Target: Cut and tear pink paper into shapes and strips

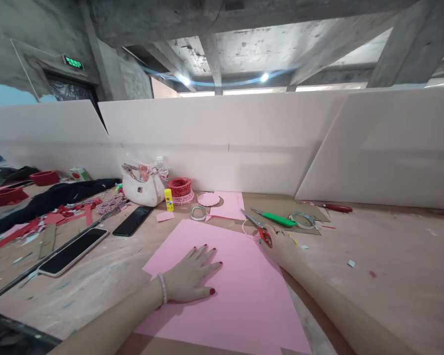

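My left hand (pixel 190 274) lies flat, fingers spread, on a large sheet of pink paper (pixel 222 296), with a beaded bracelet (pixel 163 288) on its wrist. My right hand (pixel 279 246) is at the sheet's far right corner, its fingers through the red handles of a pair of scissors (pixel 261 228). The steel blades point away to the upper left and look closed. They lie over a smaller piece of pink paper (pixel 229 207) with a curved cut in it. A round scalloped pink paper disc (pixel 208 199) sits beside that piece.
A white handbag (pixel 142 186), a yellow glue stick (pixel 169 199) and a red woven paper basket (pixel 180 187) stand by the white wall. Green-handled pliers (pixel 277 219) and wire coils lie on cardboard. Several phones, black cloth and red paper scraps lie to the left.
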Demonstrator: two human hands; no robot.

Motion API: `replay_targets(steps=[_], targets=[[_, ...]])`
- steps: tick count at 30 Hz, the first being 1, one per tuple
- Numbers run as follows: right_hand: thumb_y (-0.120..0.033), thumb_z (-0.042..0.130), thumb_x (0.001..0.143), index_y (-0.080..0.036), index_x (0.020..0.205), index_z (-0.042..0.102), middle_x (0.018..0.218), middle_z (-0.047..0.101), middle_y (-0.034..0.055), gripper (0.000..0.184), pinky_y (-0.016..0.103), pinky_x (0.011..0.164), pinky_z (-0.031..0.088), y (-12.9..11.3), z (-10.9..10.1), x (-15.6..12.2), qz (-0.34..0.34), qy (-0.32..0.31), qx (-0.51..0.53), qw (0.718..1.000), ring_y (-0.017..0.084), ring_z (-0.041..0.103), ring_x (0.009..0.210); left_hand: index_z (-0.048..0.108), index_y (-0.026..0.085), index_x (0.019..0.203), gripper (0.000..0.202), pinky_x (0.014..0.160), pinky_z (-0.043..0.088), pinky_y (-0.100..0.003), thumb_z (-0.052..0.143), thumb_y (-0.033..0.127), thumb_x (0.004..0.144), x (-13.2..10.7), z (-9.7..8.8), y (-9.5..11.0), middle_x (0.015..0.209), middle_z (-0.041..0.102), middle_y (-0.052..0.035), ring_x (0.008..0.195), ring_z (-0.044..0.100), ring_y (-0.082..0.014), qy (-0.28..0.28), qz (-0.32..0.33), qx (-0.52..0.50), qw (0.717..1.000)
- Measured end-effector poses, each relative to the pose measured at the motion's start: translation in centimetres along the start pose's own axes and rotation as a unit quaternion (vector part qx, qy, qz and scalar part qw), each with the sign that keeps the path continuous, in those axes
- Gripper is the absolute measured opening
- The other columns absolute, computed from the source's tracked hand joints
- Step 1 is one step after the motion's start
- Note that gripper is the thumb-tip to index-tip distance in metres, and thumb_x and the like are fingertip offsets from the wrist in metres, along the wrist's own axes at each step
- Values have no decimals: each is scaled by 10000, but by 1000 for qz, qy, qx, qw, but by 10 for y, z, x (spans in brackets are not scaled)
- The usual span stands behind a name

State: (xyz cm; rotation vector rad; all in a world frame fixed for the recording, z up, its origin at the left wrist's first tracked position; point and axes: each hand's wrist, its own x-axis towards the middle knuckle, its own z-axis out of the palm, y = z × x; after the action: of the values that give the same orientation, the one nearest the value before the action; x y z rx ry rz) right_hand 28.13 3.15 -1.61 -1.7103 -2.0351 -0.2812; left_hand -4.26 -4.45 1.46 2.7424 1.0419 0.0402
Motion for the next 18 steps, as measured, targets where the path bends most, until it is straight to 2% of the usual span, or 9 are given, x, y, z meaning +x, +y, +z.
replay_targets(steps=[6, 10, 12, 14, 16, 18], targets=[[-321, 401, 872, -112, 1118, 527, 975, 622, 188, 347, 410, 758, 392, 14, -1, 5, 37, 25, -55, 997, 313, 545, 911, 184, 308, 1440, 672, 1052, 167, -585, 299, 639, 866, -1, 5, -1, 1514, 92, -88, 1363, 90, -389, 8, 9, 30, 999], [-244, 334, 880, -99, 1178, 495, 1104, 580, 219, 369, 474, 830, 382, 9, -6, 3, 27, 29, -58, 998, 336, 508, 1023, 265, 293, 1418, 612, 1055, 234, -516, 327, 586, 884, -4, 3, -5, 1488, 226, -70, 1350, 212, -335, 40, 23, 40, 998], [-237, 329, 878, -127, 1208, 495, 1184, 553, 190, 385, 451, 875, 383, 0, -12, -3, -23, 5, -41, 999, 307, 496, 1073, 277, 250, 1417, 591, 1062, 262, -446, 325, 539, 903, -4, 2, -9, 1460, 301, -76, 1332, 281, -275, 61, 21, 38, 997], [-301, 368, 878, -184, 1229, 507, 1253, 529, 136, 395, 407, 901, 394, -12, -19, -15, -94, -34, -19, 995, 273, 494, 1103, 288, 229, 1414, 600, 1069, 259, -419, 332, 536, 901, -4, 3, -13, 1452, 316, -83, 1330, 290, -252, 67, 19, 38, 997], [-417, 423, 865, -260, 1277, 485, 1326, 487, 80, 445, 389, 944, 381, -24, -28, -30, -174, -86, 6, 981, 256, 463, 1162, 289, 250, 1413, 614, 1080, 223, -454, 331, 569, 889, -4, 4, -17, 1470, 275, -77, 1348, 250, -265, 56, 19, 42, 997], [-483, 407, 876, -308, 1379, 360, 1424, 382, 56, 535, 409, 1010, 324, -34, -37, -47, -258, -176, 43, 949, 257, 374, 1261, 243, 282, 1425, 622, 1081, 176, -508, 293, 594, 889, -3, 5, -19, 1492, 211, -62, 1365, 201, -278, 36, 18, 43, 998]])
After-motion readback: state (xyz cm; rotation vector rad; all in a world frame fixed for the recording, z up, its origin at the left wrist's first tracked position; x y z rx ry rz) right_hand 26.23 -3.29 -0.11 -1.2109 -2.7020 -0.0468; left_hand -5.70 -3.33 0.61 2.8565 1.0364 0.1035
